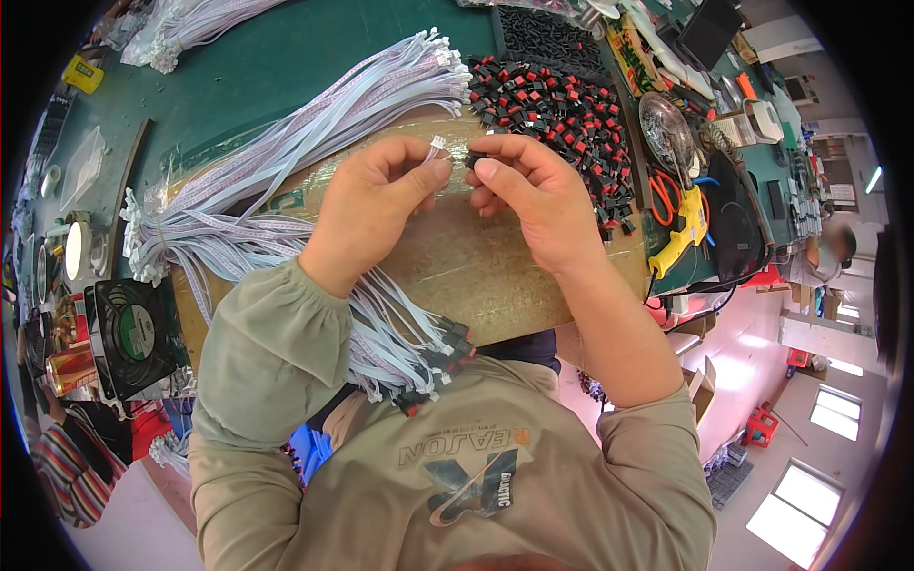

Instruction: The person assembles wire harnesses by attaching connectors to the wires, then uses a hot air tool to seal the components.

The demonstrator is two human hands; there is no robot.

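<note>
Connector (437, 143) in left hand (379, 198), tight pinch

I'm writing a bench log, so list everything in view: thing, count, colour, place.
cables: many, white, bundled left of centre
small parts: many, red and black, heaped upper right
tray pieces: many, black, top
board: one, brown, under the hands
bench: one, green, under the board
glue gun: one, yellow, right
fan: one, black, left
striped garment: one, multicoloured, lower left
Anything else: too crowded to count
shirt: one, olive-brown, lower centre
left hand: one, bare, holding white connector
right hand: one, bare, holding black part
</note>
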